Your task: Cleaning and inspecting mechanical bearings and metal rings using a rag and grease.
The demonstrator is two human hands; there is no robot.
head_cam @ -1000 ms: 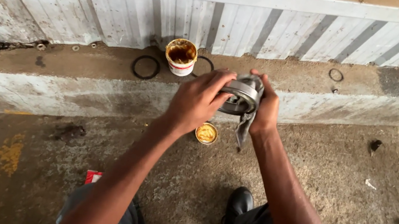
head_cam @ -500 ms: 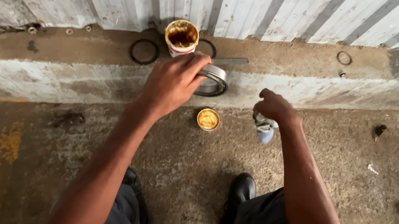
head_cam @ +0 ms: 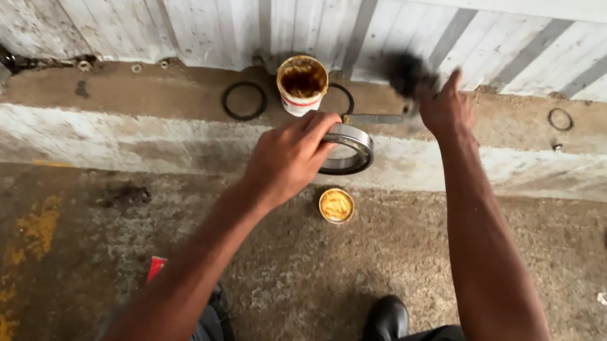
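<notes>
I have the left hand [head_cam: 289, 156] closed over a metal bearing ring [head_cam: 348, 150], its fingers wrapped on the ring's near rim, holding it at the front edge of the concrete ledge [head_cam: 124, 112] that serves as a worktop. The right hand [head_cam: 445, 108] is up at the back of the ledge, fingers pinched on a dark, blurred lump [head_cam: 406, 71] (a rag or greasy wad, I cannot tell which).

What worries me is the ring's place: it sits right at the lip, and if the left grip slackens, I judge it could tip off onto the floor and pick up grit. The right forearm also crosses near the tub, so a careless sweep could knock it over.

That tub [head_cam: 301, 84], white with a red band, stands upright on the ledge just behind the ring, open, with brown grease in it and smeared round its rim. On the floor below lies a small round lid or tin [head_cam: 336, 205] with yellowish grease inside. A black rubber ring [head_cam: 244, 100] lies flat to the tub's left.
</notes>
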